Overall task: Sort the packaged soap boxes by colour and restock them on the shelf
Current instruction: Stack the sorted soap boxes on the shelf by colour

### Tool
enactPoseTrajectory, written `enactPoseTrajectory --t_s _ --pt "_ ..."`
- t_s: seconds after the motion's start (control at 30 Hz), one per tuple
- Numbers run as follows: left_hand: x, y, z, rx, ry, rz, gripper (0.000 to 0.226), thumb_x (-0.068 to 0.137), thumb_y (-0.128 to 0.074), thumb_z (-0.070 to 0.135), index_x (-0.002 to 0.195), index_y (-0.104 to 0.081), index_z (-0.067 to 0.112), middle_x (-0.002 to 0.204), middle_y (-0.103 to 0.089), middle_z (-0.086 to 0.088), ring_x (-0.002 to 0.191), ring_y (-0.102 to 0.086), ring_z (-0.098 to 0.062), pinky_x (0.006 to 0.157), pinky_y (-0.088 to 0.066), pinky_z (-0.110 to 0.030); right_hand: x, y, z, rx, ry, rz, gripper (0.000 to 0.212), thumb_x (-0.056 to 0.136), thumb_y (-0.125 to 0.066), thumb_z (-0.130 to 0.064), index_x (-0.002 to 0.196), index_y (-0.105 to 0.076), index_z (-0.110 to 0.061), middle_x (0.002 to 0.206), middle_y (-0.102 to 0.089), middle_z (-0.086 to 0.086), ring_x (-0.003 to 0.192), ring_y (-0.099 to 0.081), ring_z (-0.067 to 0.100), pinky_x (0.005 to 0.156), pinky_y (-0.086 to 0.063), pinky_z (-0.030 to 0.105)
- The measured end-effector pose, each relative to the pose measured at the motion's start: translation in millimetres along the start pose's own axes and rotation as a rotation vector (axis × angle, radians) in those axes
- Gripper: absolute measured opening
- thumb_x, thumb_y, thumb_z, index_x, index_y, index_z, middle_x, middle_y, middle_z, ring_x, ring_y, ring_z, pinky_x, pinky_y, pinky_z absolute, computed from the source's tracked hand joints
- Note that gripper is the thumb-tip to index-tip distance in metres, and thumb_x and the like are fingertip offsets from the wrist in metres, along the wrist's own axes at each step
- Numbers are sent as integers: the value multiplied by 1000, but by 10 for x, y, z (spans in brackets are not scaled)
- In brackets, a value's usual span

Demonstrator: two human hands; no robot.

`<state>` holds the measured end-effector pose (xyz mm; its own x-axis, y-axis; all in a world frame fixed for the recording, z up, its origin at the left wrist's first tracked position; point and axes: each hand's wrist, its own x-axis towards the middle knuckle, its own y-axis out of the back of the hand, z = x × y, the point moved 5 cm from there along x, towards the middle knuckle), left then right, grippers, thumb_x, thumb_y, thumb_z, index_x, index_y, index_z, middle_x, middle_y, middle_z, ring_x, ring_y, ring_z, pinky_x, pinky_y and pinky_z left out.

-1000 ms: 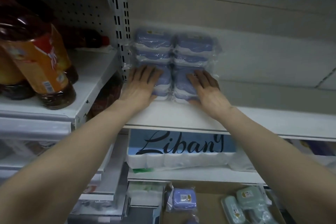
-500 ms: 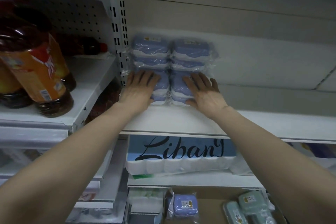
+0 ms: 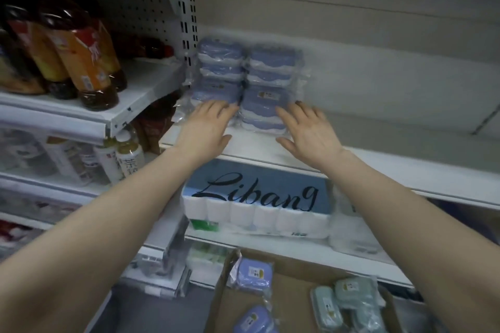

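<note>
Stacks of blue plastic-wrapped soap boxes [image 3: 244, 81], two columns, at the left end of the white metal shelf [image 3: 405, 167]. Both left hand [image 3: 205, 130] and right hand [image 3: 308, 130] are flat, fingers straight, tips on the bottom packs, gripping nothing. Pale green soap boxes [image 3: 349, 295] down in the brown cardboard box [image 3: 292, 292].

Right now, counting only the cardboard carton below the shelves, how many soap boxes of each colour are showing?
Blue soap boxes: 2
Green soap boxes: 3 showing; the pile is blurred and more may lie underneath
Total in the carton: 5 showing
</note>
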<state>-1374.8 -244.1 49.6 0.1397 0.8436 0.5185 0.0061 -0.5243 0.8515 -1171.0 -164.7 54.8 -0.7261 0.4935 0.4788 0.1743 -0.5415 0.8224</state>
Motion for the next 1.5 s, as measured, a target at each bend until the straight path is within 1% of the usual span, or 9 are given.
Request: enactPoseTrajectory --t_s 0.33,0.53,0.67,0.77,0.87,1.1,1.27,1.4,1.5 --pt "-1235 -357 1109 -99 180 -71 54 82 -67 20 133 -52 7 127 -55 -17 118 -50 -37 103 -39 -44 -1626 -178 -104 152 138 -33 54 96 -51 -39 141 -45 -9 133 -50 21 124 -47 39 95 -40 50" --pt "-2351 -1195 1669 -237 325 -288 51 76 -74 19 124 -59 12 120 -59 -12 109 -55 -34 93 -44 -40 -2743 -969 -535 300 155 -218 52 96 -53 -37 139 -49 -9 130 -53 20 119 -50 39 95 -42 48" --pt "-3164 -1765 1951 -337 397 -539 57 73 -76 15 127 -57 9 125 -57 -15 110 -54 -38 82 -53 -43 -3346 -1527 -897 383 103 -446 69 80 -73 -30 140 -44 -12 124 -56 16 112 -55 37 91 -48 47" --pt "-3660 -2178 2070 -367 438 -724 59 75 -77 18 128 -57 4 127 -56 -18 113 -55 -40 88 -50 -43 -3753 -1938 -1145 419 42 -569 72 74 -77 -27 138 -48 -9 120 -59 17 102 -59 36 85 -51 45" --pt "-4010 -2647 2155 -410 484 -867 60 87 -66 27 139 -45 7 139 -45 -16 126 -44 -37 103 -38 -39 -4173 -2367 -1380 465 -8 -689 70 73 -79 -23 134 -51 -7 123 -58 18 108 -57 38 87 -50 45" --pt "-4159 -3602 2262 -469 544 -1058 81 91 -50 56 152 -13 18 154 -23 -14 139 -26 -34 109 -30 -42 -4767 -2982 -1791 507 -17 -859 67 83 -69 -31 141 -42 -12 128 -53 11 115 -53 32 92 -47 46" --pt "-4233 -3993 2260 -557 627 -1113 88 87 -57 56 152 -12 17 146 -34 -16 127 -42 -37 99 -38 -41 -4849 -3295 -2077 593 -6 -863 67 82 -68 -30 140 -41 -13 137 -48 12 121 -49 33 95 -46 49" --pt "-4350 -3912 2145 -531 751 -948 92 79 -57 59 146 -28 2 131 -42 -25 115 -46 -42 99 -38 -45 -4801 -3405 -2251 585 82 -882 81 78 -72 -32 147 -35 -15 151 -33 11 137 -34 32 105 -39 46" --pt "-4438 -3841 2085 -444 759 -893 91 81 -63 54 145 -29 -1 127 -43 -27 112 -44 -43 98 -33 -46 -4763 -3435 -2357 602 218 -898 89 75 -77 -30 151 -33 -18 158 -27 8 146 -23 33 113 -31 48"
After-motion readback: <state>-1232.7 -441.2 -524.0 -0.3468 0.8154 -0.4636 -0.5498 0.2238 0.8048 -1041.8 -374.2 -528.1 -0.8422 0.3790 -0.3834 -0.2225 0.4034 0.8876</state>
